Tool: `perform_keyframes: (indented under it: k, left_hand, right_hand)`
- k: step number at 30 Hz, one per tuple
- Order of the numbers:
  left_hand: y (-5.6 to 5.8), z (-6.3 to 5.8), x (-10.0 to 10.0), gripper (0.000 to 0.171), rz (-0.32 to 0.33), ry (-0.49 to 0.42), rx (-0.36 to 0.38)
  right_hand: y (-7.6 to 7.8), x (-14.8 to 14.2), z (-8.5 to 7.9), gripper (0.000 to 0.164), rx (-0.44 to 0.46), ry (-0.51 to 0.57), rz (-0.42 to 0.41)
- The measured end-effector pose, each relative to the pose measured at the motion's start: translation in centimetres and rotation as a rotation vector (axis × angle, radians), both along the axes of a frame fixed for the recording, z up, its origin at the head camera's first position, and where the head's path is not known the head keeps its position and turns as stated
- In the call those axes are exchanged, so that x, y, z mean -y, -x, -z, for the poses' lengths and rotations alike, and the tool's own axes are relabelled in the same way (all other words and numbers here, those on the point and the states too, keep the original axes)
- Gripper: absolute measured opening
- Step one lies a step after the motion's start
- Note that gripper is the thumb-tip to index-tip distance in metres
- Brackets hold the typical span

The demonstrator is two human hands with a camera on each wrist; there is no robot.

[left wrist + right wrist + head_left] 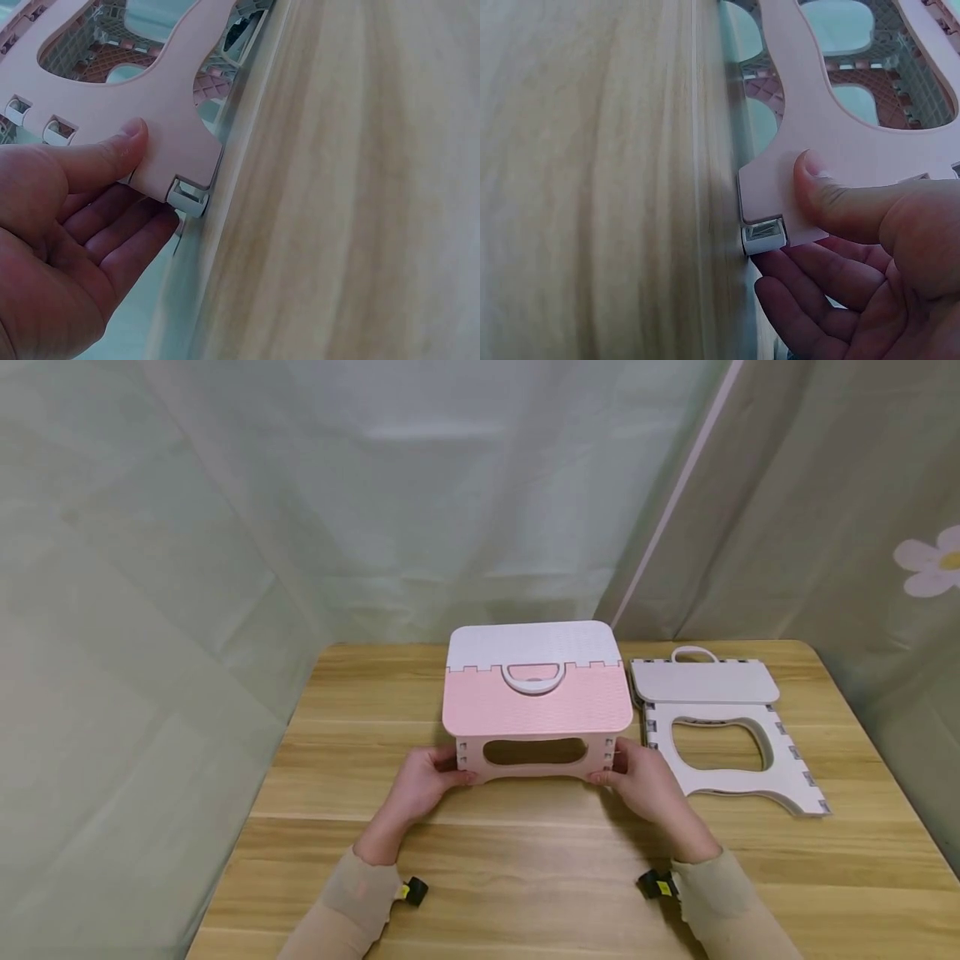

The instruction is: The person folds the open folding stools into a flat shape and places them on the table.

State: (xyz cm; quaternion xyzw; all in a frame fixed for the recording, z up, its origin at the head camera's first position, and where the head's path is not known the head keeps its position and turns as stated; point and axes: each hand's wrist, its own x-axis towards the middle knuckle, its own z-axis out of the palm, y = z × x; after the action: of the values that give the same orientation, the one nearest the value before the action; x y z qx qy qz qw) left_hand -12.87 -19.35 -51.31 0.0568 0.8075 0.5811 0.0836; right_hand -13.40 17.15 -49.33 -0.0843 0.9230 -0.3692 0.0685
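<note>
An unfolded step stool (537, 702) with a pink and white top stands upright at the middle of the table, its white handle (534, 683) lying over the pink half. My left hand (422, 783) pinches the lower left corner of its front leg panel (176, 142), thumb on the front face and fingers behind the edge. At the opposite corner, my right hand (639, 777) grips the panel (780, 176) the same way, thumb in front. Both wrist views show the panel's foot close to the wood, with the lattice underside seen through its cutout.
To the right a second, folded white stool (712, 731) lies flat, its handle toward the back. The wooden table (337, 852) ends at the back against a pale curtain (480, 510). Small black devices (414, 891) are strapped at both wrists.
</note>
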Motion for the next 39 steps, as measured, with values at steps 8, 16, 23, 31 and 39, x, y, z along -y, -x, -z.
perform_keyframes:
  k: [8, 16, 23, 31, 39]
  left_hand:
    - [-0.07, -0.12, -0.14, 0.029, 0.01, 0.016, -0.025]
    - [-0.1, -0.03, -0.09, 0.026, 0.0, 0.023, -0.016]
    - [-0.18, -0.16, -0.15, 0.027, 0.006, 0.034, -0.012]
    - [-0.08, -0.08, -0.17, 0.026, 0.005, 0.033, -0.021]
    - [-0.1, -0.13, -0.23, 0.026, 0.005, 0.062, -0.028]
  right_hand:
    - [-0.1, 0.02, -0.08, 0.033, -0.01, 0.001, -0.003]
    - [0.09, -0.12, 0.04, 0.033, 0.003, 0.005, -0.012]
    - [0.08, -0.16, 0.11, 0.032, 0.0, -0.004, -0.014]
    - [0.0, -0.07, -0.1, 0.029, -0.018, -0.008, -0.014]
    - [-0.13, -0.23, -0.1, 0.028, -0.02, 0.001, -0.02]
